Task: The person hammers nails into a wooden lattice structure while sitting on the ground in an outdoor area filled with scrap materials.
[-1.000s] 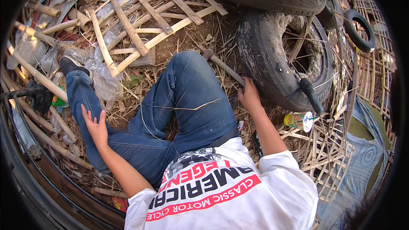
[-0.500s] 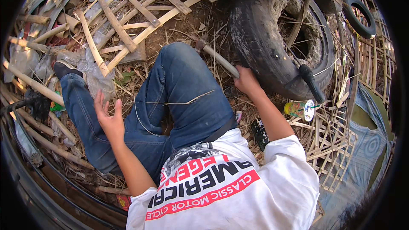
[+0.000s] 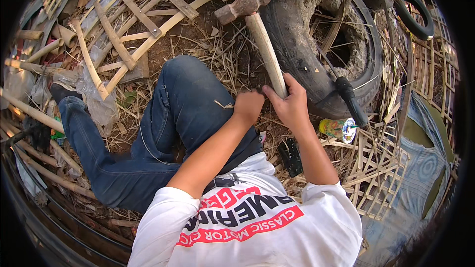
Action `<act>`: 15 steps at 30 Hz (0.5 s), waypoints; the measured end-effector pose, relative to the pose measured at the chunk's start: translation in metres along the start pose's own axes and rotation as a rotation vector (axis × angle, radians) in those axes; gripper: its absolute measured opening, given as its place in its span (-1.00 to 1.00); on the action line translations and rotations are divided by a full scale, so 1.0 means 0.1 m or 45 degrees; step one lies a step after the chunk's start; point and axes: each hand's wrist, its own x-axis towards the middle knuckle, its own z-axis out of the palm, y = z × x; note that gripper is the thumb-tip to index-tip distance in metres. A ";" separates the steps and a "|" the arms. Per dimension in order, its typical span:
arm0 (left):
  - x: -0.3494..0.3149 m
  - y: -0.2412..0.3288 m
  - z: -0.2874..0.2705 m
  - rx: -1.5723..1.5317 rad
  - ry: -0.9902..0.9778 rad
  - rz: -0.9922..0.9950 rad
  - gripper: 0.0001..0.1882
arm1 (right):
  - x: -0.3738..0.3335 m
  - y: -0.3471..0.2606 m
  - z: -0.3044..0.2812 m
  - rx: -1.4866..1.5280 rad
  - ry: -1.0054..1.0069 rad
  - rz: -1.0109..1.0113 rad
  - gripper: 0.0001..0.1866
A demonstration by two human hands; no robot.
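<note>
A ball-peen hammer (image 3: 267, 52) with a rusty head and pale wooden handle is raised, head pointing away from me. My right hand (image 3: 291, 103) is wrapped round the lower end of its handle. Close beside it, my left hand (image 3: 249, 105) is closed over the ground near my bent knee. Its fingertips are pressed together at the right hand's thumb, and what they hold, if anything, is too small to tell. A worn tyre (image 3: 292, 44) with a rough grey filling lies just beyond the right hand. On it rests a tool with a black grip (image 3: 350, 100).
A bamboo lattice (image 3: 131, 64) lies at the far left, near clear plastic bags (image 3: 101, 109) and poles (image 3: 32, 111). To the right are a printed cup (image 3: 341, 129), a dark flat object (image 3: 289, 157), a woven bamboo piece (image 3: 378, 178) and blue cloth (image 3: 420, 163). Dry straw covers the ground.
The hammer has swung up from the ground by my knee to above it, still in my right hand. My left hand has come across from the left, closing beside the right.
</note>
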 end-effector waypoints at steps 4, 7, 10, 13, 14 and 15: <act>0.16 -0.07 0.11 -0.050 0.008 -0.036 -0.85 | 0.15 -0.09 -0.09 0.141 -0.024 0.044 -0.75; 0.24 -0.08 0.14 -0.054 -0.067 -0.025 -0.85 | 0.23 -0.13 -0.12 0.162 0.003 0.001 -0.75; 0.26 -0.04 0.14 -0.018 -0.104 0.008 -0.84 | 0.24 -0.10 -0.18 0.187 0.028 -0.009 -0.76; 0.29 -0.06 0.18 0.028 -0.096 0.082 -0.86 | 0.24 -0.10 -0.24 0.174 0.011 0.096 -0.71; 0.28 -0.07 0.20 0.027 -0.101 0.089 -0.87 | 0.24 -0.11 -0.27 0.160 0.000 0.142 -0.68; 0.28 -0.07 0.18 0.024 -0.102 0.102 -0.88 | 0.24 -0.12 -0.30 0.196 0.005 0.155 -0.69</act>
